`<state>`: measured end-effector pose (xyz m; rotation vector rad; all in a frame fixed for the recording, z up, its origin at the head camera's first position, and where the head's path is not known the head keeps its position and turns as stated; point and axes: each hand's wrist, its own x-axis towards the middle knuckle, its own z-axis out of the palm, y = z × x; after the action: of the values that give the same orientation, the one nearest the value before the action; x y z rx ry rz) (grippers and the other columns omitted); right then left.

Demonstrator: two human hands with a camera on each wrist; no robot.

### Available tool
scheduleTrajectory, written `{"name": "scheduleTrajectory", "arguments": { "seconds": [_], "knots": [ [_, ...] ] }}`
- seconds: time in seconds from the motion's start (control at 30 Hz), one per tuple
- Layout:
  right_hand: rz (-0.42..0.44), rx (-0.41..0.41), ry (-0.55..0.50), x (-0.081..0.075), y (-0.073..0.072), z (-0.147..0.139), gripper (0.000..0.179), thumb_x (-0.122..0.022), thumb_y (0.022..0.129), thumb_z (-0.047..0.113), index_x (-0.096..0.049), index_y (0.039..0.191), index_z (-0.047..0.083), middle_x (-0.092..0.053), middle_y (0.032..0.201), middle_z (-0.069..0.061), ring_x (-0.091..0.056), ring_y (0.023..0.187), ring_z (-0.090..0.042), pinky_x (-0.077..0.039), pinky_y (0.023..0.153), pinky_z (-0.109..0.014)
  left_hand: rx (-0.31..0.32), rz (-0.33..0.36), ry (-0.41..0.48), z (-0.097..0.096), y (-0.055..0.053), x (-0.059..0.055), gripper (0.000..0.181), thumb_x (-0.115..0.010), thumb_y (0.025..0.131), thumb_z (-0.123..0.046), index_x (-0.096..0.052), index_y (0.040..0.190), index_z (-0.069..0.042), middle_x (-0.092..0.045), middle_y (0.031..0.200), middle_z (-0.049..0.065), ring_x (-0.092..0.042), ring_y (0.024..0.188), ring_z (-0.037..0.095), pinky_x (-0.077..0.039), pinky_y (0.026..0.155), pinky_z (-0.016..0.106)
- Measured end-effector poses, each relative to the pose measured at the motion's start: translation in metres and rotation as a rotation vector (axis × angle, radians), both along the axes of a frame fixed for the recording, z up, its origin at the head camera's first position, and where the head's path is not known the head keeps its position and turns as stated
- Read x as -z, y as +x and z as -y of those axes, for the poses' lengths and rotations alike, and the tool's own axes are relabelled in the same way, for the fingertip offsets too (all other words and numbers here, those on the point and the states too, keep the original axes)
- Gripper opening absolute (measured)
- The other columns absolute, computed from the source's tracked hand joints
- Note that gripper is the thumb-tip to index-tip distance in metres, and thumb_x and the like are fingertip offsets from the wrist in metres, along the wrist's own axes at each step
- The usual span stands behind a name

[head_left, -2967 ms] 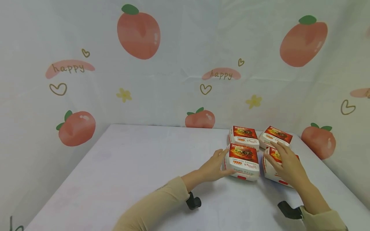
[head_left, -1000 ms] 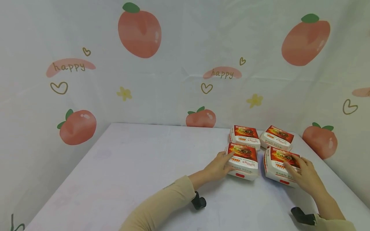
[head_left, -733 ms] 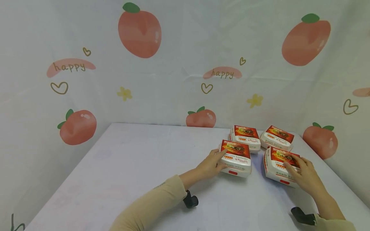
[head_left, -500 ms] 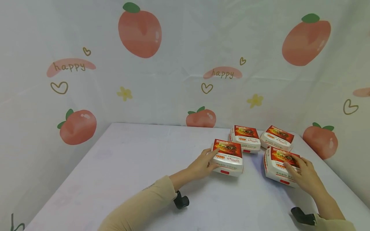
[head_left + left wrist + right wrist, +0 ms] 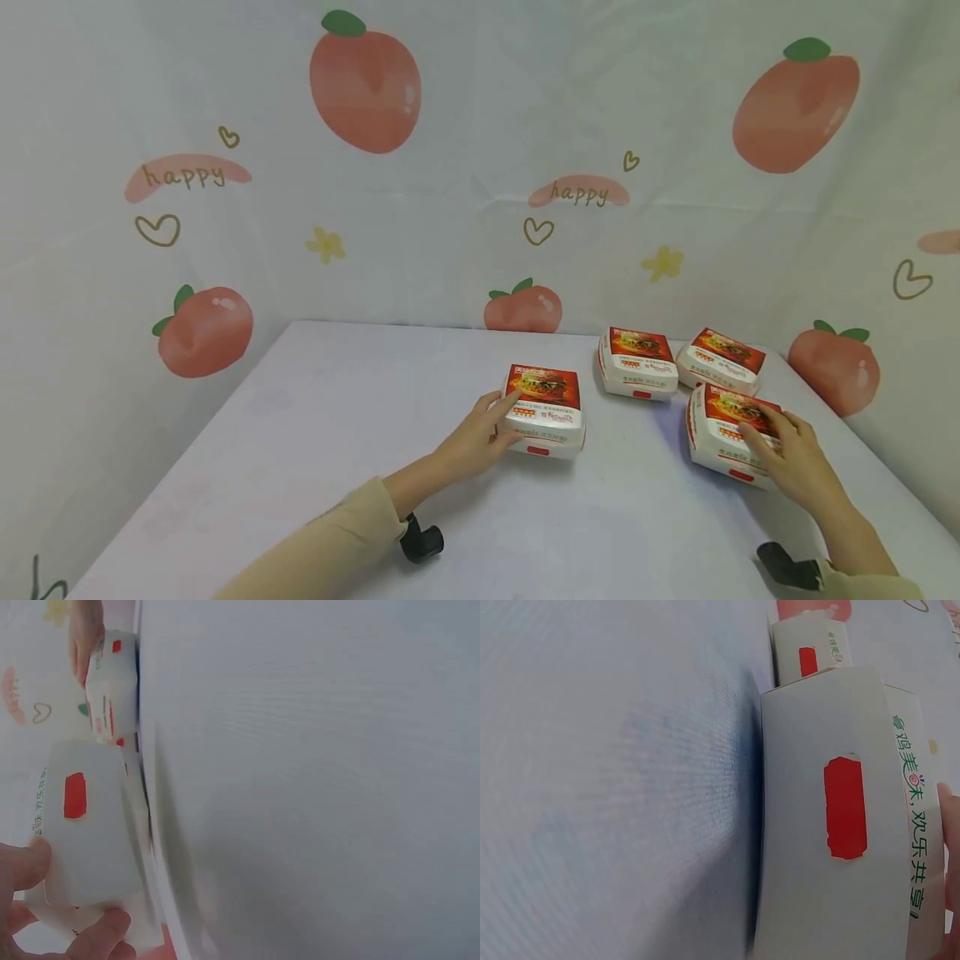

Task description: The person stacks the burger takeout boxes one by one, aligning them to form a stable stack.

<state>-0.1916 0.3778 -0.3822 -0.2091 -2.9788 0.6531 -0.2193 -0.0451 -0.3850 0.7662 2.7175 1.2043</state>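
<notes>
My left hand (image 5: 468,433) grips a white takeaway burger box (image 5: 546,417) by its left side. Its thumb lies at the front and its fingers at the lid's left edge. The left wrist view shows the same box (image 5: 90,832), red front tab visible; whether it touches the table I cannot tell. My right hand (image 5: 798,454) rests on a second burger box (image 5: 723,450), thumb and fingertips on the printed lid. That box sits on the table, front tab filling the right wrist view (image 5: 844,806). The right hand's outer fingers are hidden.
Two more burger boxes (image 5: 637,367) (image 5: 722,362) stand side by side at the table's back right. The white table (image 5: 360,400) meets a fruit-printed cloth wall (image 5: 450,208). Black wrist cameras (image 5: 422,540) hang under both forearms.
Around 1 s ago my left hand took hold of the front left box. It has carried or slid it leftward, apart from the others. The right hand shifted to its box's right side, then stayed still.
</notes>
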Motion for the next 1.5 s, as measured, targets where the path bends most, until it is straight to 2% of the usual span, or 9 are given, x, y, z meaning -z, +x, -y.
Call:
{"name": "scheduleTrajectory", "arguments": {
  "seconds": [0.17,0.37,0.47,0.67,0.93,1.27,1.5],
  "knots": [
    [-0.007,0.000,-0.007,0.001,0.000,0.000,0.078,-0.035,0.097,0.050,-0.014,0.142,-0.011,-0.008,0.135,-0.047,-0.021,0.117,-0.064,-0.029,0.086,-0.079,-0.040,-0.008,0.016,0.014,0.004,0.001,0.056,-0.057,0.093,-0.018,-0.036,0.144,-0.007,-0.029,0.146,0.027,-0.043,0.129,0.039,-0.050,0.096,0.043],
    [-0.002,0.010,-0.008,0.002,0.001,-0.001,0.078,-0.034,0.097,0.051,-0.013,0.143,-0.009,-0.007,0.135,-0.048,-0.020,0.118,-0.064,-0.029,0.086,-0.079,-0.079,-0.049,0.001,0.022,0.007,0.004,0.051,-0.057,0.093,-0.017,-0.041,0.138,-0.001,-0.037,0.140,0.029,-0.040,0.130,0.044,-0.040,0.104,0.053],
    [0.004,0.009,-0.008,0.001,0.001,0.000,0.078,-0.034,0.097,0.050,-0.014,0.143,-0.010,-0.008,0.135,-0.047,-0.021,0.117,-0.064,-0.030,0.086,-0.079,-0.086,-0.072,0.006,0.023,0.008,0.003,0.050,-0.058,0.092,-0.016,-0.043,0.136,0.000,-0.042,0.137,0.027,-0.044,0.128,0.041,-0.043,0.103,0.051],
    [0.030,0.001,-0.011,-0.002,0.001,0.000,0.078,-0.033,0.097,0.050,-0.012,0.143,-0.009,-0.005,0.136,-0.048,-0.019,0.119,-0.064,-0.029,0.087,-0.079,-0.109,-0.125,-0.044,0.021,0.010,-0.002,0.045,-0.060,0.091,-0.014,-0.048,0.131,0.001,-0.049,0.132,0.022,-0.049,0.123,0.035,-0.049,0.097,0.046],
    [0.066,-0.031,-0.005,-0.004,0.000,-0.002,0.085,-0.035,0.095,0.055,-0.007,0.144,-0.009,-0.005,0.135,-0.048,-0.020,0.117,-0.065,-0.029,0.087,-0.079,-0.140,-0.118,-0.071,0.021,0.013,-0.004,0.045,-0.060,0.090,-0.016,-0.049,0.130,0.003,-0.051,0.131,0.021,-0.050,0.123,0.034,-0.047,0.099,0.046],
    [0.135,-0.030,0.023,-0.004,-0.002,-0.004,0.106,-0.051,0.084,0.062,0.000,0.144,-0.009,-0.001,0.134,-0.048,-0.021,0.112,-0.063,-0.034,0.087,-0.076,-0.146,-0.081,-0.077,0.027,0.013,-0.005,0.047,-0.061,0.090,-0.017,-0.048,0.131,0.002,-0.052,0.132,0.021,-0.053,0.120,0.032,-0.052,0.093,0.044],
    [0.123,-0.029,0.012,-0.002,-0.002,-0.002,0.109,-0.055,0.082,0.062,0.001,0.144,-0.008,-0.002,0.136,-0.048,-0.022,0.112,-0.062,-0.034,0.087,-0.076,-0.141,-0.074,-0.091,0.029,0.012,-0.005,0.047,-0.061,0.090,-0.019,-0.048,0.131,0.000,-0.054,0.131,0.020,-0.057,0.114,0.032,-0.054,0.089,0.043]
  ]
}}
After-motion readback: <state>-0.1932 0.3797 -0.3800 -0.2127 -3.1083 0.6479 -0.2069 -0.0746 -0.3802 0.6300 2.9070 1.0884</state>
